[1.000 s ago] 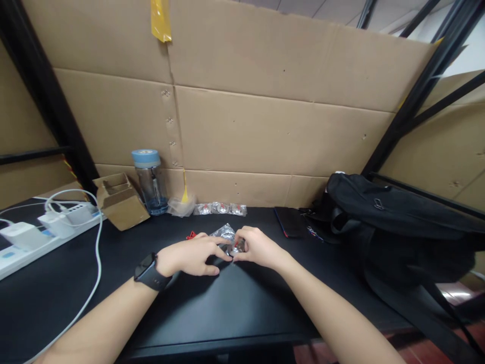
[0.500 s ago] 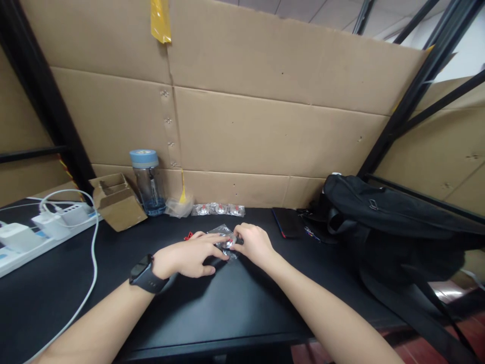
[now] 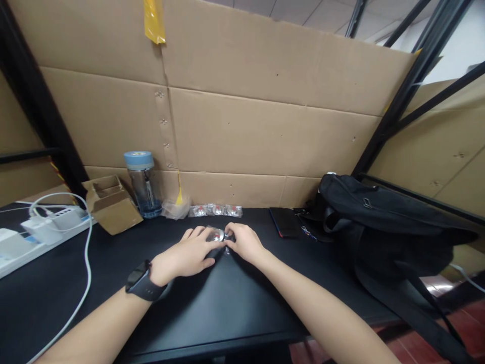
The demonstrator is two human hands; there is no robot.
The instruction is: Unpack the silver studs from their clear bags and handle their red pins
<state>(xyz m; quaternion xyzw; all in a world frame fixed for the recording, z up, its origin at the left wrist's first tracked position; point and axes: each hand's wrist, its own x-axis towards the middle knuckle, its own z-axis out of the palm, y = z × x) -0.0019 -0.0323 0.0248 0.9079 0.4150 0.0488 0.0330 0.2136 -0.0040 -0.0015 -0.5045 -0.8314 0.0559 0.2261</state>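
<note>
A small round silvery item with a red mark [image 3: 216,235] lies on the black table between my hands, with clear plastic around it. My left hand [image 3: 189,251], a dark watch on its wrist, rests palm down with fingers spread, its index and thumb side beside the item. From the other side, my right hand [image 3: 244,241] pinches the edge of the clear plastic bag [image 3: 227,249], thumb against fingertips. Part of the bag is hidden under the fingers. Farther back, several similar packets [image 3: 215,210] with red marks stand in a row by the cardboard wall.
Left of the packets are a crumpled clear bag [image 3: 176,207], a blue-lidded bottle [image 3: 144,187], an open cardboard box [image 3: 113,207] and a white power strip [image 3: 49,237] with a cable. A dark phone [image 3: 283,223] and a black backpack [image 3: 379,222] occupy the right.
The silvery item has shifted left in its plastic, away from the right fingertips. A red piece beside my left fingers is out of sight. The whole view has moved slightly.
</note>
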